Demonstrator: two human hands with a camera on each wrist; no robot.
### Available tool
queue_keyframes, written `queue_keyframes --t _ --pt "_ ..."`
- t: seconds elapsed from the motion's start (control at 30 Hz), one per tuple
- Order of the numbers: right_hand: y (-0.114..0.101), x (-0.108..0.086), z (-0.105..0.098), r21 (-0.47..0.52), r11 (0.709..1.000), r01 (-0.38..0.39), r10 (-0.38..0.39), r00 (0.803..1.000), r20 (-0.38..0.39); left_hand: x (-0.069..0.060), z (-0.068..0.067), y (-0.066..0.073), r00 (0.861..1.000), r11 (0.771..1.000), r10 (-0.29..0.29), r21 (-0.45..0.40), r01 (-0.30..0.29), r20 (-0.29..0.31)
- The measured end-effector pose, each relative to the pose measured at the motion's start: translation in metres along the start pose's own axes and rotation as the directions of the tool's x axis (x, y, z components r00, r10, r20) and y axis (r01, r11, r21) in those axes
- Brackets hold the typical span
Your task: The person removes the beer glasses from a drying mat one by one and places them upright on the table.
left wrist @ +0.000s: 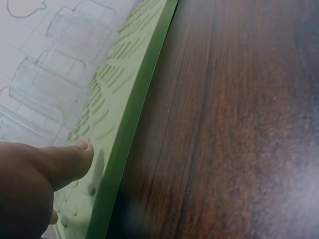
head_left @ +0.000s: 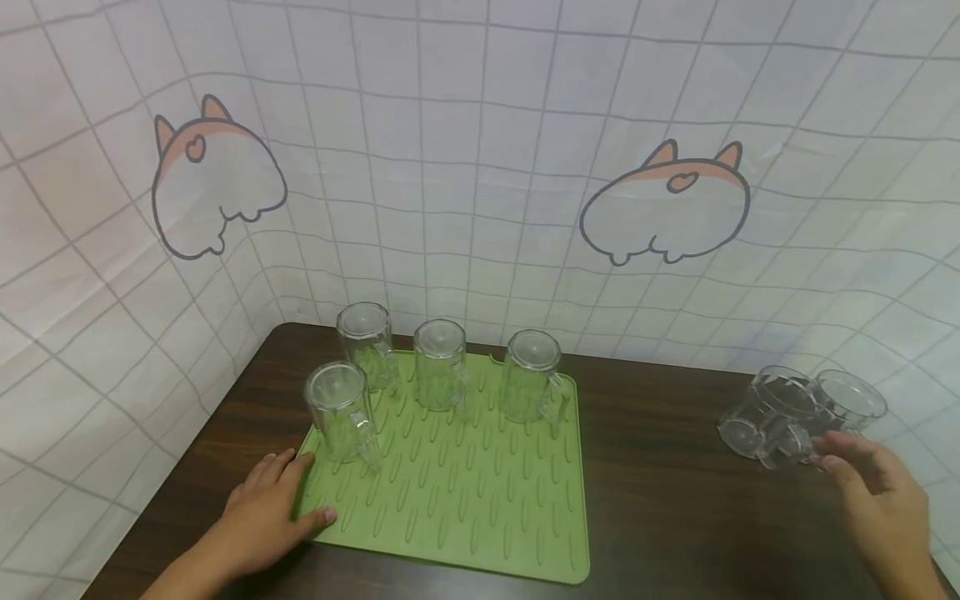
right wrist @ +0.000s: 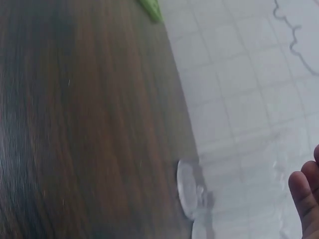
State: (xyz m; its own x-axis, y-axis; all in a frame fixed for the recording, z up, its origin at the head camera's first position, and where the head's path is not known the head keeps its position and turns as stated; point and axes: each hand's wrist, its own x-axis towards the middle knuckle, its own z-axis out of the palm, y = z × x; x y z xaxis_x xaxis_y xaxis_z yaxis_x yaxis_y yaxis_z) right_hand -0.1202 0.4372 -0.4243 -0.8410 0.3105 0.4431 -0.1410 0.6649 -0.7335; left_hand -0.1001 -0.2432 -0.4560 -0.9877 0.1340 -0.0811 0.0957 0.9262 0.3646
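My left hand (head_left: 262,508) rests at the left edge of a green ridged mat (head_left: 465,517), its thumb lying over the mat's near corner. In the left wrist view the thumb (left wrist: 70,162) is extended above the mat. At the right, my right hand (head_left: 877,492) has its thumb and fingertips close to the handle of a clear glass mug (head_left: 776,408); whether they touch is unclear. Another glass mug (head_left: 851,398) stands right behind it. Both have their open rims up. In the right wrist view the fingers (right wrist: 301,191) are extended and apart from the mug base (right wrist: 188,189).
Several clear glass mugs stand on the mat, apparently bottom up: one front left (head_left: 341,417), others along the back, including a middle one (head_left: 441,367) and a right one (head_left: 528,379). The dark wood table (head_left: 660,483) meets a white grid-patterned cloth (head_left: 480,167) behind.
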Motion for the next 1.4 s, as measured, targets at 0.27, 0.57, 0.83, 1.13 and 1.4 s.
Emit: queue_keyframes --t 0.27,0.57,0.83,1.13,1.4 --pt "-0.027 -0.002 0.011 0.086 0.985 0.148 -0.158 0.979 0.126 0.004 0.001 -0.002 0.995 0.999 0.033 -0.002 -0.033 -0.093" --pt "-0.062 -0.008 0.037 0.196 0.951 0.24 -0.287 0.922 0.26 0.0 0.008 -0.009 0.998 1.0 0.01 0.012 -0.009 -0.058" --pt "-0.103 -0.008 0.07 0.269 0.929 0.255 -0.342 0.871 0.353 -0.005 0.008 -0.011 0.995 0.998 -0.057 -0.004 0.058 0.086" --pt "-0.132 -0.009 0.105 0.361 0.895 0.263 -0.405 0.819 0.407 -0.008 0.01 -0.015 0.984 0.996 -0.06 -0.053 0.07 0.166" --pt "-0.149 -0.014 0.135 0.391 0.893 0.224 -0.402 0.789 0.465 -0.014 0.014 -0.026 0.993 0.997 -0.024 -0.076 0.033 0.119"
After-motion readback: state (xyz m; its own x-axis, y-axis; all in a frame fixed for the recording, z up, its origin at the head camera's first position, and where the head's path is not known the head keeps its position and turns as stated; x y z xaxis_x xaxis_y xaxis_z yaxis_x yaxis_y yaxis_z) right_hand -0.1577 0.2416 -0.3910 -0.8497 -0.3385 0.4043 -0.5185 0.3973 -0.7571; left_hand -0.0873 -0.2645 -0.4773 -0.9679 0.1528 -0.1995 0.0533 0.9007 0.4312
